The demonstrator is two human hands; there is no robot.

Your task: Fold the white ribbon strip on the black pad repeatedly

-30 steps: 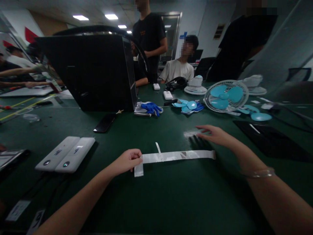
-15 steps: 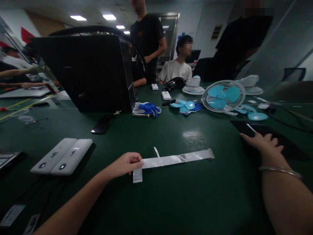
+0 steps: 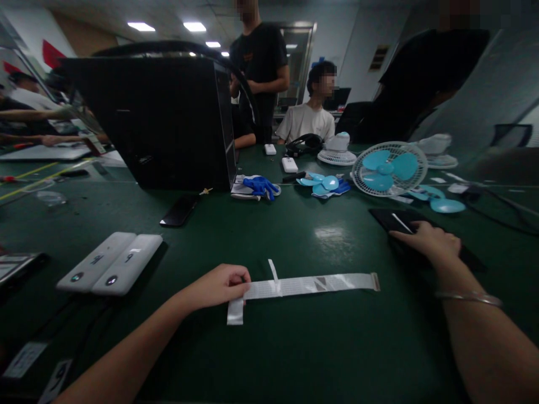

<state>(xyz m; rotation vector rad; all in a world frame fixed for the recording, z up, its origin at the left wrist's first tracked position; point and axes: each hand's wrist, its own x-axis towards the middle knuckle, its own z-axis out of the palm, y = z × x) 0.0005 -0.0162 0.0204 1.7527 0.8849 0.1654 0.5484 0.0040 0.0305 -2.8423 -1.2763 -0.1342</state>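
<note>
My left hand [image 3: 225, 285] pinches the left end of a long silvery-white ribbon cable [image 3: 295, 286] just above the green table [image 3: 303, 348]. A short folded end hangs down below my fingers, and a thin white tab sticks up from the strip. The cable's connector end [image 3: 374, 281] points right. On the right, my right hand [image 3: 433, 241] lies over a flat black object [image 3: 383, 220], thumb and fingers around its near part; a white strip [image 3: 402, 223] rests on that object. How far my fingers wrap its edge is partly hidden.
Two white devices [image 3: 130, 264] with cables and a black phone [image 3: 180, 211] lie on the left. A large black case [image 3: 155, 123] stands behind them. Farther back are blue gloves [image 3: 259, 187], a fan [image 3: 387, 168] and loose blue blades [image 3: 446, 206]. People sit and stand beyond.
My right hand and the flat black object have moved left, closer to the cable. The cable's right end has dropped slightly, with my left hand still pinching the other end.
</note>
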